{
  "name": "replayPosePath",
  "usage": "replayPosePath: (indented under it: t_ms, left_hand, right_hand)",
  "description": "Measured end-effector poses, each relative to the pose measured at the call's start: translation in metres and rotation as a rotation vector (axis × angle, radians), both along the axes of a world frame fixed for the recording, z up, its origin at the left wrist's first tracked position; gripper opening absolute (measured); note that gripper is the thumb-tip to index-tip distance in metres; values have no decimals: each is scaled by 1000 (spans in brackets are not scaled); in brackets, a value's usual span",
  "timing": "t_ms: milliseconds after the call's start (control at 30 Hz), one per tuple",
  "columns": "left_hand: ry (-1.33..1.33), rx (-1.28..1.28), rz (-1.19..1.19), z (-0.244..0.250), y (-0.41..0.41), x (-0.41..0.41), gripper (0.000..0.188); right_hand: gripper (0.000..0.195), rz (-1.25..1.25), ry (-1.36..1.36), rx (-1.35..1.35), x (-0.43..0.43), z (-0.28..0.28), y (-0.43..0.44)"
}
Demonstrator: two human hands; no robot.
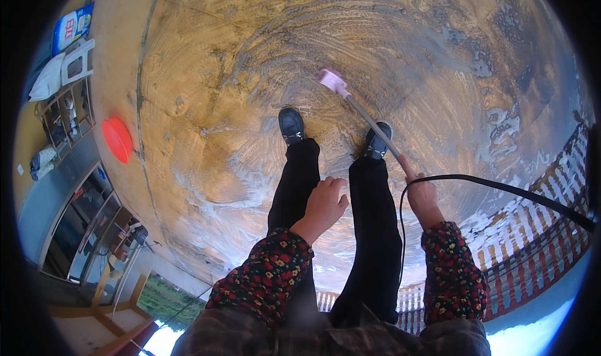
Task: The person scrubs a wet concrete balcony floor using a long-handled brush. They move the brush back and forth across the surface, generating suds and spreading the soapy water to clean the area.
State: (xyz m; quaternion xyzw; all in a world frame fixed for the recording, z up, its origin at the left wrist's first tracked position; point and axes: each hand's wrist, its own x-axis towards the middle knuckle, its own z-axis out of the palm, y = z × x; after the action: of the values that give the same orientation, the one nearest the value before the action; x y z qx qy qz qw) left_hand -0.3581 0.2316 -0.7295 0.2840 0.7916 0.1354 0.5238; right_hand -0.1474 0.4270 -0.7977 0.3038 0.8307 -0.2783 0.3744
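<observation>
My right hand (421, 194) is closed around the handle of a long brush (366, 114). Its pink head (332, 80) rests on the wet, soapy floor (263, 88) beyond my feet and looks slightly blurred. My left hand (326, 205) is held above my legs with fingers bent and apart, touching nothing. Swirled streaks of foam and water cover the floor around the brush head. A black cord or strap (507, 189) passes by my right hand; whether the hand touches it cannot be told.
A red basin (117, 140) stands on the floor at the left. Beyond it are a white plastic stool (78, 61), a blue bag (73, 27) bearing writing and a shelf rack (65, 119). A balustrade (530, 267) curves along the right. My dark shoes (291, 125) stand on the wet floor.
</observation>
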Motion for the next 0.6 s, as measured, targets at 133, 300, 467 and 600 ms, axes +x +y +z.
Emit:
replayPosePath:
  t_ms: [133,300,467,600]
  left_hand:
    - [168,93,42,-33,16,-16,53]
    - [550,357,-143,-92,44,-120,50]
    - [473,578,-271,-166,50,-214,11]
    - [536,810,-123,-210,91,-269,18]
  right_hand:
    - [69,-77,103,-98,-115,-27,-28]
    - [74,-275,289,-384,-189,-1,-55]
    - [76,-304,507,-338,-235,-2,-52]
    - [71,-306,471,-344,-276,9,-1]
